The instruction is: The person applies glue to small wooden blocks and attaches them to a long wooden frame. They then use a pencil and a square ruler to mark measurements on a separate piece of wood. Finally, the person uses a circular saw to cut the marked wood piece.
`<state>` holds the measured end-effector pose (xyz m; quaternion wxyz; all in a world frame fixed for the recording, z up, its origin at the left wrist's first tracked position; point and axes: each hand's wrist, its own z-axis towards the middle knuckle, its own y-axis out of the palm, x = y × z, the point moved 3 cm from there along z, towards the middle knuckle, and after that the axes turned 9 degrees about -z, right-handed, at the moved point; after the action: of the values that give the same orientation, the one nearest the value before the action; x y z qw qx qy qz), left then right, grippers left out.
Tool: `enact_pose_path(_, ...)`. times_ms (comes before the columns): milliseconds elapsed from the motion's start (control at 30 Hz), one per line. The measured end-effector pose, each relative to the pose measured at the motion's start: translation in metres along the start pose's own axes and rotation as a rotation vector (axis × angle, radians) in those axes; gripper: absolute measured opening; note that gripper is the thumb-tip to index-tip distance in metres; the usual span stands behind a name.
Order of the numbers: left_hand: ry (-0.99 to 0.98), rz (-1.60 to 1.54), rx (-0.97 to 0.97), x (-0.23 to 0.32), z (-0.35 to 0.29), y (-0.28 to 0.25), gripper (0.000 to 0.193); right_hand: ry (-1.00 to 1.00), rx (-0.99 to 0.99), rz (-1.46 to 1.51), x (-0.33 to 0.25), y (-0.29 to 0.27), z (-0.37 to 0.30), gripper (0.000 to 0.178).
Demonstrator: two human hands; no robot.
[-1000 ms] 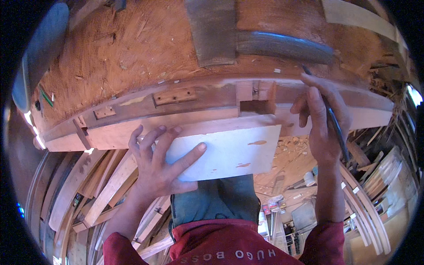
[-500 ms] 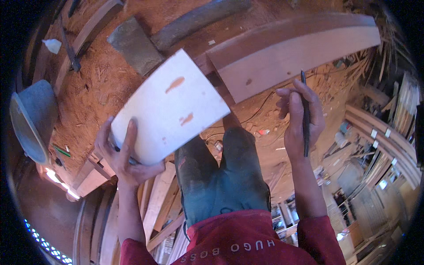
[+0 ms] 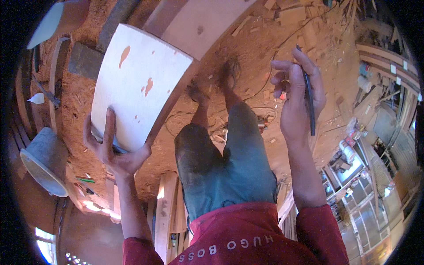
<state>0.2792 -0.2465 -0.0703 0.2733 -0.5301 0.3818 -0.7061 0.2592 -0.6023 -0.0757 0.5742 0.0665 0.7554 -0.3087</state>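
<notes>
My left hand (image 3: 117,152) grips the lower corner of a white board (image 3: 139,75) with curved edges and several brown bare patches on its face. One finger lies along the face; part of the hand is behind the board. The board is tilted up in front of me, left of my knees. Raised on the right, my right hand (image 3: 298,99) has a slim black pencil (image 3: 311,115) lodged between its fingers, the tip pointing up and away. That hand is apart from the board.
A grey bucket (image 3: 48,154) lies tipped at the left. Beyond the board are a long curved plank (image 3: 198,26) and a dark block (image 3: 86,59). A small white bottle (image 3: 37,98) sits far left. A cable (image 3: 267,84) crosses the dusty ground near my feet; planks (image 3: 384,59) are stacked at right.
The view has swung, so my feet and more ground show. The board has turned more upright and shifted left with my left hand. My right hand still holds the pencil.
</notes>
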Motion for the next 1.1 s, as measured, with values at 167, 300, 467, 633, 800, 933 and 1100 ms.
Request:
enact_pose_path(167,0.038,-0.01,-0.004,-0.002,-0.003,-0.001,0.091,0.039,0.042,0.071,0.019,-0.014,-0.035,0.027)
enact_pose_path(300,0.103,0.086,0.005,0.008,-0.001,0.003,0.091,0.093,0.088,0.117,0.035,-0.027,-0.051,0.028)
enact_pose_path(467,0.127,0.078,0.019,0.004,0.0,0.006,0.092,0.057,0.114,0.092,0.056,-0.033,-0.066,0.028)
enact_pose_path(633,0.058,0.025,0.045,0.008,-0.009,0.009,0.092,0.131,0.104,0.149,0.068,-0.02,-0.095,0.03)
enact_pose_path(800,0.122,0.07,0.027,0.007,-0.006,0.012,0.093,0.042,0.099,0.122,0.067,0.025,-0.119,0.03)
enact_pose_path(933,0.09,0.064,0.054,0.006,-0.009,0.009,0.093,0.144,0.122,0.522,0.041,0.085,-0.133,0.021)
enact_pose_path(1100,0.075,0.086,0.025,0.005,-0.008,0.01,0.095,0.272,0.031,0.81,0.025,0.126,-0.117,0.013)
